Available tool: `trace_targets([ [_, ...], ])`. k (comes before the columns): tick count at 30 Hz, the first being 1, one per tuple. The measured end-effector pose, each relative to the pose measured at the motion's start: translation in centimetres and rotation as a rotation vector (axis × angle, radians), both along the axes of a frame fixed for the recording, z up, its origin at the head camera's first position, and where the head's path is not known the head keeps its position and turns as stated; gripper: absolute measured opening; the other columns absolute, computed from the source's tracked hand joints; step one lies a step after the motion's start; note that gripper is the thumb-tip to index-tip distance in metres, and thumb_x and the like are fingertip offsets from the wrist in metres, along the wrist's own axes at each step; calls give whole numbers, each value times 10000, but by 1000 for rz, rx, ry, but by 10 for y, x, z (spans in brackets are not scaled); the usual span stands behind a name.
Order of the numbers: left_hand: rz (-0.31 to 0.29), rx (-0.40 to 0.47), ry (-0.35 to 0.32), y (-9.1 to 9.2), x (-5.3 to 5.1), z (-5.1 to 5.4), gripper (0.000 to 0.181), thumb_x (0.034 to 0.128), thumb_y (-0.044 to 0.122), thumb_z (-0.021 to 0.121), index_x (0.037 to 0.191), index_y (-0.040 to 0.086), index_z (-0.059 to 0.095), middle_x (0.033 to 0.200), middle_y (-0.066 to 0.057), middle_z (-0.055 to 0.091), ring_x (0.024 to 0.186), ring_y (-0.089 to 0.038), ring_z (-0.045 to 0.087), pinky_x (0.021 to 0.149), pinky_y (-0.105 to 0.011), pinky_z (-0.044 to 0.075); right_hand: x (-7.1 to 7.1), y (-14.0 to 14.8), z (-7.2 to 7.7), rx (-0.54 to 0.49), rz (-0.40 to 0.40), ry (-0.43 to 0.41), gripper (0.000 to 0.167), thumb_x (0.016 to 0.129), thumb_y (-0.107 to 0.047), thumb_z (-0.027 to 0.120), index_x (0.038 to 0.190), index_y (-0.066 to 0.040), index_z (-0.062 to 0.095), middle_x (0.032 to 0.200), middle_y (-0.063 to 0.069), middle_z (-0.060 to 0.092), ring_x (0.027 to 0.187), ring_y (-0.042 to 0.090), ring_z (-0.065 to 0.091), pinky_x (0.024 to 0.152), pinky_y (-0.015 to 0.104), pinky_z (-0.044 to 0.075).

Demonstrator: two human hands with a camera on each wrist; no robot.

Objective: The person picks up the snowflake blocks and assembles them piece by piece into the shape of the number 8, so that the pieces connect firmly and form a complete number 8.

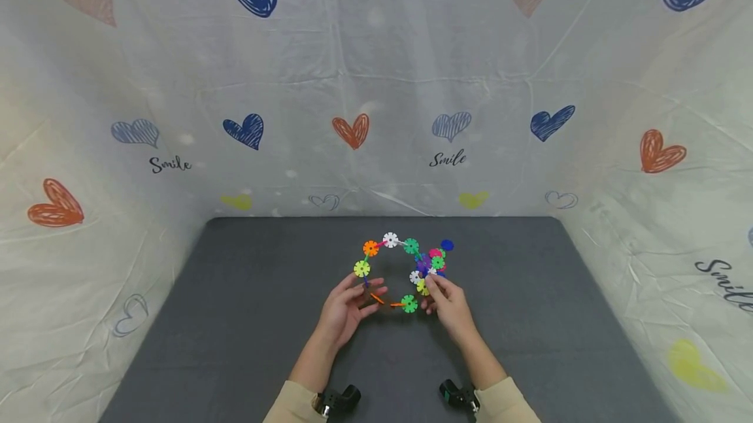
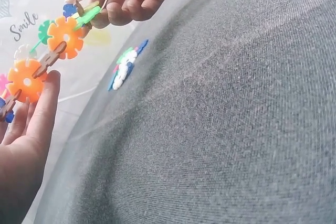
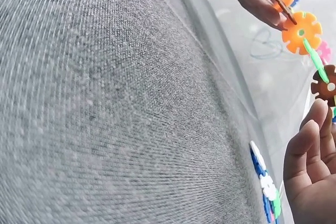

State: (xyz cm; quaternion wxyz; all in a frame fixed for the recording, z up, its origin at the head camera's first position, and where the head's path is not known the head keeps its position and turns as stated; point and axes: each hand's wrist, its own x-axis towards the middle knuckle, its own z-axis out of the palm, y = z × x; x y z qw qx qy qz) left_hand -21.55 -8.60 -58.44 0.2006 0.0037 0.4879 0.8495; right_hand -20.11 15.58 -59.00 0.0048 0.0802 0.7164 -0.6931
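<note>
A ring-shaped chain of colourful notched plastic discs (image 1: pixel 361 269) is held up above the table between both hands. My left hand (image 1: pixel 344 312) holds its left side; in the left wrist view a finger lies against an orange disc (image 2: pixel 27 81). On the other side my right hand (image 1: pixel 453 310) pinches the chain between thumb and fingers, near a bright green disc (image 2: pixel 88 17). A brown disc (image 3: pixel 325 83) stands just above the right fingertips in the right wrist view. Some of the chain near the right hand overlaps the loose discs behind it.
Behind the right hand, a small pile of loose discs (image 2: pixel 123 69) lies on the dark grey tabletop (image 1: pixel 265 292). White cloth (image 1: pixel 400 96) printed with hearts hangs around the back and sides. Black wrist devices (image 1: pixel 344 400) are strapped on both forearms.
</note>
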Motion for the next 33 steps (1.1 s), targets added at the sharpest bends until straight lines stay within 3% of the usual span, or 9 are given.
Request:
trace_targets([
  [4,2,-6,-9,0,0,1,489,1071,107,384,1551,104,295,1354,-137,649,1205,-251,662,978,-424,532,1,0,-1,-3,-11,5,421,1032,-305,596,1298,20,629,902,179,658,659,182,625,591,307,550],
  [13,-6,-12,-19,0,1,0,606,1065,127,313,1619,103,69,1374,-139,635,1228,-252,646,1072,-497,457,2,1,0,-8,-4,16,433,1032,-298,597,1313,31,616,894,163,658,661,182,633,587,287,544],
  [17,-13,8,-13,0,1,0,580,1081,192,248,1618,114,44,1396,-156,615,1253,-278,626,1093,-524,430,3,1,0,-9,-6,7,456,1031,-304,597,1342,30,598,917,172,664,667,178,634,591,279,541],
  [24,-13,2,9,0,0,-2,510,1106,272,255,1589,120,194,1389,-147,623,1256,-283,621,1048,-455,477,4,1,1,-5,-10,-3,470,1033,-305,593,1365,28,581,965,203,670,683,191,637,600,289,547],
  [28,12,-65,39,1,-2,-2,485,1092,193,336,1545,21,328,1355,-108,654,1214,-238,647,1004,-405,484,4,2,0,2,-8,-4,466,1042,-300,575,1371,30,574,979,226,667,692,199,635,604,300,548],
  [33,83,-173,53,3,-4,-4,442,1048,136,481,1454,-39,477,1256,-65,696,1120,-187,657,1011,-426,473,3,3,0,18,-12,-10,449,1049,-295,560,1372,16,580,984,243,663,711,215,633,614,293,549],
])
